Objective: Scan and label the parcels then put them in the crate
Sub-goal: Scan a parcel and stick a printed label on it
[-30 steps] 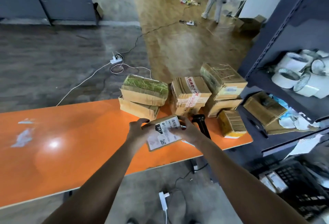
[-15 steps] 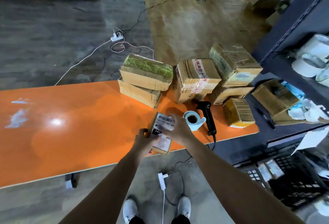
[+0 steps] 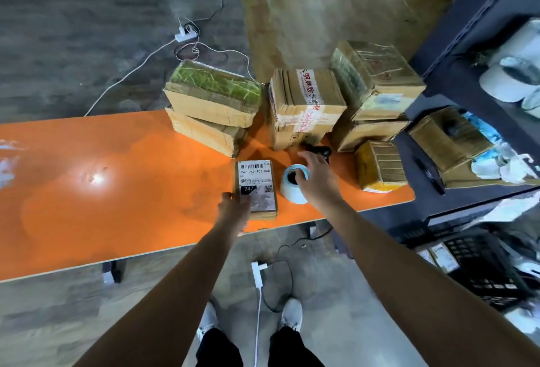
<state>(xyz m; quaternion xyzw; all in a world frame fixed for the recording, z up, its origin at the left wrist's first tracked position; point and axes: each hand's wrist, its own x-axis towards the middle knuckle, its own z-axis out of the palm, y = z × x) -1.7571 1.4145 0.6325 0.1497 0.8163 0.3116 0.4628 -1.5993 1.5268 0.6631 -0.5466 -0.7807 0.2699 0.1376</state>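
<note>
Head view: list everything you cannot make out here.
- Scanner: mostly hidden behind the right hand; contact unclear.
- Crate: blurred near the frame's edge; contents indistinct.
- Parcel: label's small print too small to read.
- Left hand: its grip under the parcel is hidden.

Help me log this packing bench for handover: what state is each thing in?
Small cardboard parcel with white shipping label: flat on the orange table, label up, gripped by left hand.
Pale blue label roll: standing on end.
Black handheld scanner: lying down, open right hand over it.
Black plastic crate: on floor, labelled parcels inside.
Brown taped boxes: stacked, shut.
</note>
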